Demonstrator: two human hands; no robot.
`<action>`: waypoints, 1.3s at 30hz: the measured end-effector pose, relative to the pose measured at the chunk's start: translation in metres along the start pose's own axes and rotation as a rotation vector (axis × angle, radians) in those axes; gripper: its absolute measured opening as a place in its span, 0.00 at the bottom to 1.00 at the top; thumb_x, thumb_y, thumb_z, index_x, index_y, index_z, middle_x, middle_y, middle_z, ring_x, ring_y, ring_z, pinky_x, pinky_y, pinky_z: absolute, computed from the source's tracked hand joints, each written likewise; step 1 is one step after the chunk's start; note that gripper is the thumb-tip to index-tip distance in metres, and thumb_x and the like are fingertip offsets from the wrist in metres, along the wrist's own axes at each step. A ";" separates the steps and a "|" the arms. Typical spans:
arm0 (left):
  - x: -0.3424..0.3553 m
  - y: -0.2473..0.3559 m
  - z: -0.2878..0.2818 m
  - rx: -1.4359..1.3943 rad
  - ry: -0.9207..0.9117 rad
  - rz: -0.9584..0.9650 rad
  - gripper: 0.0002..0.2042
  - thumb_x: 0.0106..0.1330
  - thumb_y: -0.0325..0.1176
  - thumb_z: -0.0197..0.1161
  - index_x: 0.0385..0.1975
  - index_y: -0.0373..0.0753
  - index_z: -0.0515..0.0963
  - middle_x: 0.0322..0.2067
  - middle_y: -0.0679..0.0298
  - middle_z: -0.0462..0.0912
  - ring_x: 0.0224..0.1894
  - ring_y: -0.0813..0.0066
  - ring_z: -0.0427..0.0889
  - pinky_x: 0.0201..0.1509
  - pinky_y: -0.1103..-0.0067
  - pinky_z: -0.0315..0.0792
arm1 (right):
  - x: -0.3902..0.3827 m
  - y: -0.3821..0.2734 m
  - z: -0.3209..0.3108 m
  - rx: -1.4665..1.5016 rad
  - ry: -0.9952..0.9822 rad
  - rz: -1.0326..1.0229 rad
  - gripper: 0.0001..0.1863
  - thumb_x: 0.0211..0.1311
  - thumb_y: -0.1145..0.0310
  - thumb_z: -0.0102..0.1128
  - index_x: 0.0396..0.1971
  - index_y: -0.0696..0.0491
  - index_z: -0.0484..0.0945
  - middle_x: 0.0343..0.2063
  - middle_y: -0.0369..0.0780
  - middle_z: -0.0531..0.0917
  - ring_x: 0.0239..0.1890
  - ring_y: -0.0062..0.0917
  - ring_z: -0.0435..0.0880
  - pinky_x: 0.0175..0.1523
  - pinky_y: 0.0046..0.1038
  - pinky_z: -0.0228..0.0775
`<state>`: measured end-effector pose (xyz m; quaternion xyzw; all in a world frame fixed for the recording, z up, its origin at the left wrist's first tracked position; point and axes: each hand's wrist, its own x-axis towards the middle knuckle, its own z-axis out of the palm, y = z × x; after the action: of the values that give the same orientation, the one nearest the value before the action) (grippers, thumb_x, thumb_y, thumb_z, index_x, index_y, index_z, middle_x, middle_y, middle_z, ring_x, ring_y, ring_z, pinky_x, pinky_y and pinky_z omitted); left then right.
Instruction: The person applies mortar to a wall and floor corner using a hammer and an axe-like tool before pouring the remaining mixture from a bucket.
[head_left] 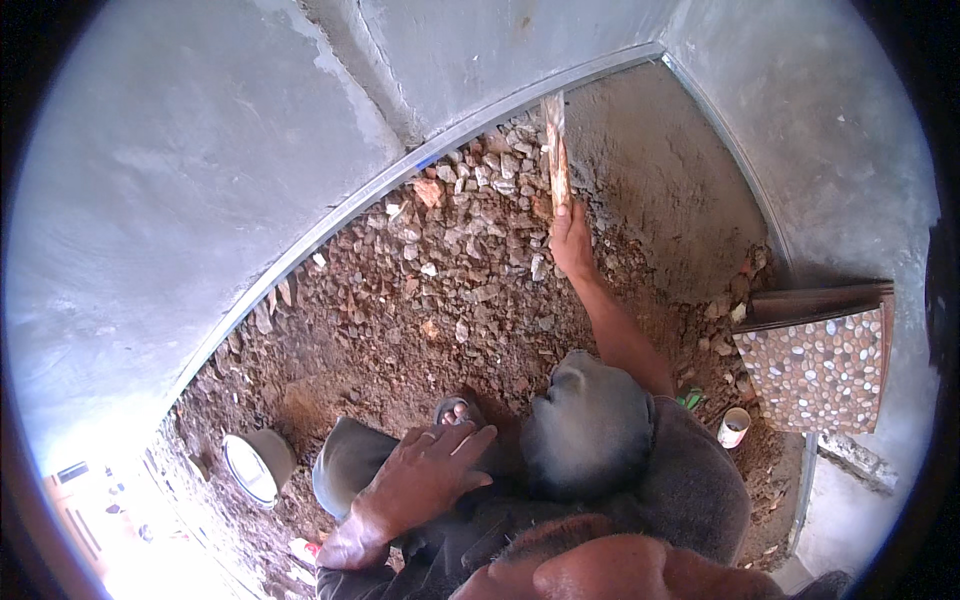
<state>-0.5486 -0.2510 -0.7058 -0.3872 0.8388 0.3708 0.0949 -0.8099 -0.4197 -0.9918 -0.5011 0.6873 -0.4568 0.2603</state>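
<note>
My right hand point(572, 240), arm stretched forward, is wrapped around the near end of a narrow wooden stick point(556, 150). The stick's far end reaches the strip at the foot of the wall. It lies along the border between loose broken stones point(480, 190) and a smooth patch of grey-brown mortar point(655, 170) in the far corner. My left hand point(430, 465) lies over my bent left leg, empty, with fingers stretched out and a ring on one of them. Below its fingertips shows a sandalled foot point(456, 411). My right knee point(588, 425) hides some ground beside it.
A bucket point(285, 462) with a pale rim stands on the dirt at left. To the right, a stack of pebble-patterned tiles point(815, 365) leans by the wall. A paper cup point(734, 427) and a green object point(690, 398) lie near it. Grey walls point(230, 130) border the ground.
</note>
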 end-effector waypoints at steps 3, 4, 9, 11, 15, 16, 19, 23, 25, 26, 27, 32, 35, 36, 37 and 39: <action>0.003 0.001 0.000 0.070 0.063 0.069 0.26 0.56 0.46 0.58 0.53 0.41 0.66 0.46 0.56 0.73 0.45 0.60 0.76 0.50 0.68 0.68 | 0.020 0.046 -0.004 -0.330 -0.232 0.040 0.24 0.67 0.50 0.33 0.40 0.58 0.67 0.22 0.47 0.76 0.25 0.40 0.77 0.31 0.39 0.69; -0.002 -0.005 0.004 0.085 0.090 0.063 0.26 0.56 0.46 0.58 0.53 0.41 0.66 0.46 0.56 0.73 0.44 0.60 0.76 0.50 0.68 0.68 | 0.025 0.003 0.002 -0.431 -0.354 0.037 0.26 0.67 0.48 0.33 0.41 0.58 0.68 0.22 0.45 0.76 0.24 0.35 0.78 0.31 0.37 0.69; -0.006 0.002 0.000 -0.019 0.004 0.021 0.28 0.55 0.46 0.60 0.54 0.41 0.66 0.51 0.56 0.71 0.51 0.57 0.72 0.55 0.67 0.64 | 0.008 -0.026 -0.033 -0.270 -0.215 -0.073 0.23 0.64 0.52 0.42 0.44 0.59 0.65 0.22 0.49 0.77 0.23 0.43 0.79 0.28 0.42 0.69; -0.002 0.002 0.002 -0.010 -0.036 -0.009 0.28 0.55 0.46 0.59 0.54 0.41 0.66 0.51 0.56 0.71 0.51 0.57 0.72 0.55 0.67 0.64 | 0.008 -0.027 -0.038 -0.336 -0.178 -0.034 0.24 0.63 0.52 0.44 0.45 0.59 0.64 0.28 0.53 0.77 0.29 0.46 0.79 0.33 0.43 0.70; -0.004 0.003 -0.001 0.023 0.007 -0.029 0.28 0.54 0.45 0.60 0.54 0.41 0.66 0.51 0.56 0.71 0.51 0.58 0.72 0.56 0.67 0.64 | 0.032 0.010 -0.029 -0.661 -0.393 0.004 0.24 0.61 0.55 0.50 0.46 0.59 0.59 0.26 0.55 0.78 0.29 0.48 0.79 0.32 0.44 0.72; -0.005 0.001 0.001 0.013 0.026 -0.021 0.28 0.54 0.45 0.60 0.54 0.42 0.66 0.51 0.57 0.71 0.51 0.58 0.72 0.56 0.68 0.64 | 0.036 0.006 -0.030 -0.770 -0.504 0.011 0.24 0.60 0.56 0.50 0.46 0.59 0.58 0.23 0.54 0.78 0.27 0.47 0.80 0.30 0.44 0.72; -0.013 0.002 -0.002 0.005 0.065 -0.008 0.28 0.54 0.45 0.61 0.54 0.42 0.66 0.51 0.57 0.71 0.50 0.58 0.72 0.56 0.68 0.64 | 0.038 -0.018 -0.046 -0.676 -0.457 0.015 0.26 0.58 0.54 0.53 0.43 0.62 0.61 0.24 0.54 0.79 0.29 0.48 0.80 0.32 0.44 0.71; -0.014 0.004 -0.007 0.008 0.022 0.005 0.28 0.54 0.45 0.60 0.54 0.43 0.66 0.51 0.58 0.71 0.50 0.58 0.72 0.55 0.67 0.65 | -0.006 -0.014 -0.061 -0.535 -0.387 -0.066 0.26 0.57 0.53 0.54 0.41 0.62 0.61 0.23 0.54 0.78 0.27 0.49 0.79 0.29 0.44 0.70; -0.009 0.003 -0.008 0.023 0.000 0.003 0.28 0.54 0.45 0.60 0.55 0.43 0.65 0.51 0.58 0.71 0.50 0.58 0.72 0.55 0.67 0.65 | -0.019 0.004 -0.065 -0.607 -0.417 0.023 0.30 0.57 0.52 0.53 0.46 0.64 0.58 0.23 0.52 0.79 0.24 0.48 0.79 0.26 0.44 0.70; -0.006 0.002 -0.008 0.035 -0.012 0.017 0.28 0.54 0.45 0.60 0.55 0.43 0.65 0.51 0.58 0.71 0.50 0.58 0.72 0.54 0.67 0.65 | -0.019 0.013 -0.066 -0.631 -0.505 0.073 0.30 0.57 0.52 0.53 0.46 0.64 0.60 0.24 0.53 0.78 0.27 0.48 0.79 0.29 0.43 0.70; -0.005 -0.001 -0.006 0.058 0.017 0.035 0.27 0.55 0.46 0.60 0.54 0.43 0.66 0.50 0.58 0.72 0.49 0.59 0.73 0.53 0.68 0.66 | -0.012 0.016 -0.068 -0.657 -0.581 0.127 0.29 0.58 0.52 0.52 0.45 0.64 0.61 0.25 0.53 0.78 0.29 0.47 0.79 0.33 0.43 0.71; -0.002 0.006 -0.008 0.115 0.034 0.061 0.27 0.55 0.47 0.59 0.53 0.42 0.66 0.48 0.59 0.72 0.47 0.61 0.74 0.50 0.68 0.67 | -0.044 0.004 -0.105 -0.560 -0.570 0.136 0.32 0.57 0.50 0.52 0.48 0.63 0.61 0.33 0.55 0.77 0.37 0.45 0.79 0.40 0.42 0.69; -0.004 0.004 0.001 0.099 0.018 0.017 0.28 0.55 0.47 0.59 0.54 0.43 0.65 0.48 0.59 0.73 0.48 0.60 0.74 0.51 0.67 0.67 | -0.120 0.016 -0.152 -0.454 -0.509 0.362 0.33 0.56 0.47 0.54 0.47 0.61 0.62 0.31 0.54 0.77 0.35 0.45 0.79 0.38 0.42 0.69; -0.002 0.004 0.003 0.086 -0.003 0.047 0.28 0.55 0.47 0.59 0.54 0.43 0.65 0.48 0.59 0.72 0.48 0.60 0.74 0.51 0.67 0.67 | -0.140 0.012 -0.172 -0.463 -0.488 0.475 0.33 0.55 0.47 0.54 0.47 0.61 0.63 0.31 0.54 0.77 0.35 0.45 0.79 0.37 0.41 0.69; -0.001 0.004 0.003 0.086 -0.012 0.060 0.28 0.55 0.47 0.59 0.55 0.43 0.65 0.49 0.59 0.72 0.49 0.60 0.73 0.51 0.66 0.66 | -0.150 0.011 -0.187 -0.488 -0.460 0.472 0.32 0.55 0.47 0.55 0.47 0.60 0.63 0.30 0.54 0.77 0.34 0.45 0.79 0.37 0.42 0.69; 0.004 0.004 0.004 0.080 -0.056 0.068 0.28 0.55 0.48 0.59 0.55 0.44 0.65 0.49 0.59 0.72 0.49 0.59 0.73 0.52 0.65 0.66 | -0.167 0.005 -0.212 -0.542 -0.414 0.463 0.32 0.55 0.46 0.55 0.46 0.59 0.63 0.30 0.53 0.77 0.34 0.46 0.78 0.37 0.42 0.69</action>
<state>-0.5545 -0.2487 -0.7081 -0.3437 0.8627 0.3507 0.1212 -0.9247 -0.1865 -0.9180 -0.4650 0.8103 -0.0782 0.3479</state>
